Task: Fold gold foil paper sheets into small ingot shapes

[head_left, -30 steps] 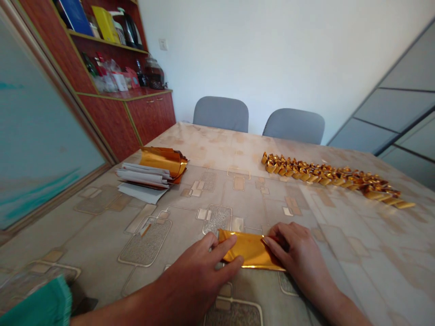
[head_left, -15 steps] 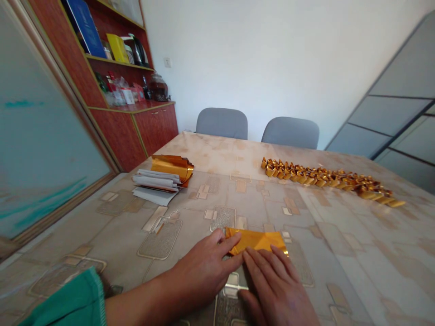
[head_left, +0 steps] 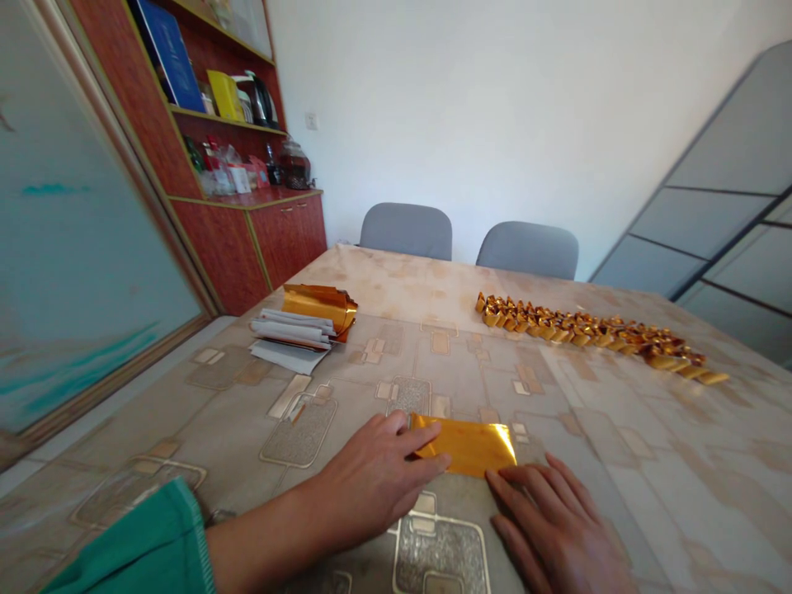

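Note:
A folded strip of shiny gold foil paper (head_left: 473,445) lies flat on the patterned tablecloth in front of me. My left hand (head_left: 387,466) rests its outstretched fingers on the strip's left end, pressing it to the table. At the lower right corner of the strip, my right hand (head_left: 548,516) touches the near edge with its fingertips, fingers extended and the palm low over the cloth. Farther left lies a stack of gold and white paper sheets (head_left: 297,330). Folded gold paper pieces (head_left: 582,326) stand in long rows on the far right.
The table (head_left: 396,289) has a patterned cover under a clear sheet. Two grey chairs (head_left: 405,231) stand at its far side against a white wall. A red-brown cabinet (head_left: 247,223) with bottles and a kettle is at the back left, beside a sliding door (head_left: 74,247).
My right hand has slid right along the near edge to the strip's right corner. The foil strip now lies flatter and smoother. My left hand stays on its left end.

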Demonstrator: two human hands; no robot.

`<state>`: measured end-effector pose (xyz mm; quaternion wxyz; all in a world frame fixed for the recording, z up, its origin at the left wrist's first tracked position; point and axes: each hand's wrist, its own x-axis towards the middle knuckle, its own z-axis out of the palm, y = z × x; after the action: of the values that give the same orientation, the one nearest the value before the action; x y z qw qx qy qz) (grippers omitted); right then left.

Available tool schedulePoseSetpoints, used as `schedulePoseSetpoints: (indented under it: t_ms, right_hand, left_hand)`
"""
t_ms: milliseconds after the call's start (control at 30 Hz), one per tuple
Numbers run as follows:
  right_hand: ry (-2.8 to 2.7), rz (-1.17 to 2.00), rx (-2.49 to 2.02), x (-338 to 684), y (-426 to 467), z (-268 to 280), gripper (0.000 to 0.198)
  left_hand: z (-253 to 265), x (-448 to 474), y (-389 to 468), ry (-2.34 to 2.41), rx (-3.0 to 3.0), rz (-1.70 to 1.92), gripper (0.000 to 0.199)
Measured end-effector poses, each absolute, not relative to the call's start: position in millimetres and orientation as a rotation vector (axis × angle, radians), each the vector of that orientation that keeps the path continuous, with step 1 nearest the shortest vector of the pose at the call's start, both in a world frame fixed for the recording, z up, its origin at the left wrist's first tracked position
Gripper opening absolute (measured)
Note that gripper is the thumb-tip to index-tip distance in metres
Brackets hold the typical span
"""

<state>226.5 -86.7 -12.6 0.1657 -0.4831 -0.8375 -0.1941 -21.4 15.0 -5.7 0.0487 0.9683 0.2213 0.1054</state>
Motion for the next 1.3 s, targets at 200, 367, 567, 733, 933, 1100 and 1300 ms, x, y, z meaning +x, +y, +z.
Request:
schedulePoseSetpoints:
  t_ms: [200, 367, 567, 733, 933, 1100, 1300]
  right_hand:
    - [-2.313, -0.372, -1.406, 223, -86, -11, 0.022]
    - [-2.235, -0.261, -1.448, 220, -88, -14, 0.021]
    - [-2.101, -0.223, -1.445, 216, -90, -23, 0.029]
    - [-2.089, -0.185, -1.466, 217, -91, -24, 0.026]
    - [-2.125, -0.19, -1.477, 219, -91, -22, 0.025]
    - [-2.167, -0.217, -1.482, 221, -92, -22, 0.026]
    - [-2.175, -0.216, -1.472, 224, -91, -23, 0.027]
  left_hand:
    - [2, -39, 23, 0.742, 2.977, 0.397, 0.031]
    - [4, -18, -3, 0.721, 3.052, 0.576, 0.035]
    - [-22, 22, -31, 0.451, 3.046, 0.407, 0.064]
    - [-25, 14, -27, 0.493, 2.99, 0.256, 0.063]
    - [-20, -9, -21, 0.577, 2.997, 0.275, 0.056]
    - [-15, -32, -15, 0.573, 2.985, 0.29, 0.052]
    - [-12, -63, 0, 0.535, 3.017, 0.403, 0.035]
